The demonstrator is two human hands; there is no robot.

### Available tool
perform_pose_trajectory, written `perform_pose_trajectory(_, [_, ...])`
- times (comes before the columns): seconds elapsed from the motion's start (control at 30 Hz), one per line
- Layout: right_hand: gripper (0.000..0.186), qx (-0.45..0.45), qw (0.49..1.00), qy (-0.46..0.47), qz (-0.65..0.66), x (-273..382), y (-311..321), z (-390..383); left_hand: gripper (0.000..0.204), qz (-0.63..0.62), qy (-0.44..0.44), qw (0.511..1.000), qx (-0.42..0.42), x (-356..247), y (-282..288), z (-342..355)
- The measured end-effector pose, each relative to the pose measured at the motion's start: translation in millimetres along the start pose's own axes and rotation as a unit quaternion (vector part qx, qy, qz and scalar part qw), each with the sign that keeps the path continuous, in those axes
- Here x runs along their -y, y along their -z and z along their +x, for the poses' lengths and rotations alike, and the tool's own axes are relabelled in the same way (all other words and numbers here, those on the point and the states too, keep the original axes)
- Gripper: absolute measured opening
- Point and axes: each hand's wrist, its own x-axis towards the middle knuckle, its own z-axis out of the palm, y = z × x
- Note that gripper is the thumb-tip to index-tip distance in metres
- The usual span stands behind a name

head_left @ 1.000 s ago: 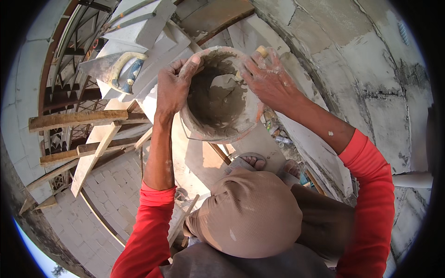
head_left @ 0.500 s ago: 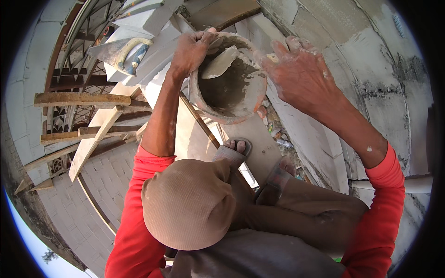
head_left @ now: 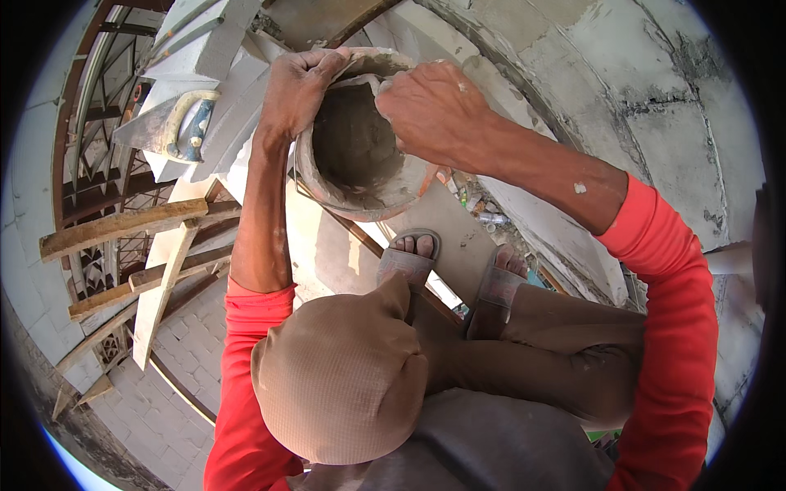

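My left hand (head_left: 301,92) is closed over the left side of a bucket's (head_left: 360,213) rim, thumb along the top edge. Grey wet mortar (head_left: 348,151) coats the bottom and inner wall of this round, smeared bucket. Over the right part of the opening, my right hand (head_left: 434,110) is wrapped round a trowel. Only a thin pale edge of the trowel (head_left: 372,81) shows by the inner wall; its handle is hidden in my fist. Dried mortar specks both forearms.
A handsaw (head_left: 188,127) with a cream and blue handle lies on white blocks (head_left: 221,74) at the left. Wooden planks (head_left: 123,229) cross below it. My sandalled feet (head_left: 409,262) stand under the bucket. A block wall (head_left: 679,164) rises at the right.
The trowel blade, tilted up and plain to see before, has turned against the bucket's inner wall. My right hand has moved left over the opening. My left hand keeps its hold.
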Motion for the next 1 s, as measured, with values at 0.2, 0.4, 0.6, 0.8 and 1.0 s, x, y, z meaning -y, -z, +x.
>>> perform_pose_trajectory(0.2, [0.019,-0.112,0.987,0.099,-0.056,28,-53,-29,0.035,-0.012,-0.017,1.000,-0.004,16,19,3])
perform_pose_trajectory(0.4, [0.034,-0.020,0.993,0.071,-0.096,19,-76,-29,0.035,0.080,-0.007,0.996,0.036,1,0,12])
perform_pose_trajectory(0.6, [0.026,-0.219,0.967,0.106,-0.075,-14,-85,-38,0.035,0.029,-0.010,0.998,0.062,-7,-10,21])
perform_pose_trajectory(0.8, [0.027,-0.039,0.997,0.067,-0.019,7,-60,-46,0.037,0.029,0.014,0.999,0.028,-7,-20,24])
perform_pose_trajectory(1.0, [0.034,0.093,0.989,-0.067,0.097,-13,-55,-17,0.039,0.068,0.044,0.997,-0.009,-41,-25,5])
